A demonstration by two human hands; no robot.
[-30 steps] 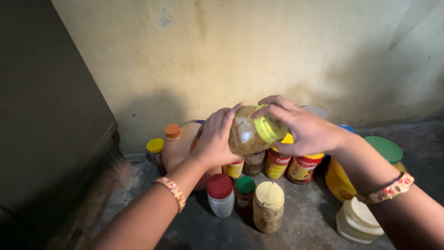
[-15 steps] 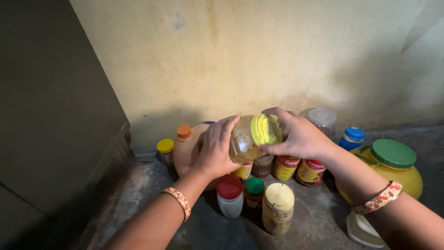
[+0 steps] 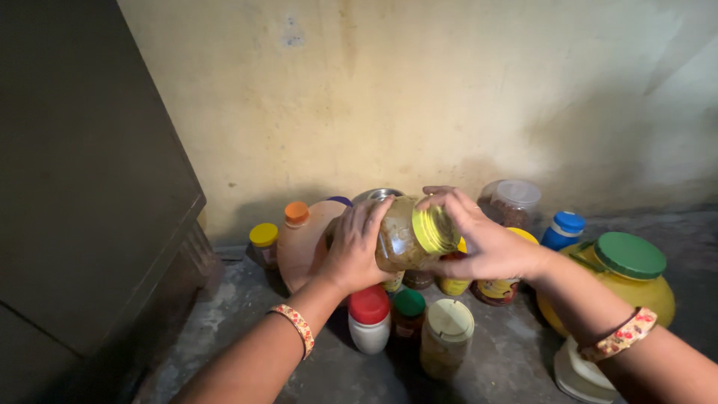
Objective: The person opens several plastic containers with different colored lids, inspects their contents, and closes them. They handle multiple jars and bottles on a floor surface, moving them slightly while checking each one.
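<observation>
Jar: I hold the clear jar (image 3: 396, 243) of brownish stuff tilted sideways above the floor, near the wall.
Left hand (image 3: 355, 251): my fingers wrap the jar's body.
Right hand (image 3: 479, 239): my fingers grip its yellow lid (image 3: 435, 228).
Below: red-capped bottle (image 3: 369, 318), green-capped jar (image 3: 408, 313), cream-lidded jar (image 3: 447, 337).

Red-yellow labelled jars (image 3: 495, 288) behind tilted yellow-lidded jar (image 3: 407, 236); unlabelled containers around.

Bare forearms, patterned beaded bangles (image 3: 298, 329)
</observation>
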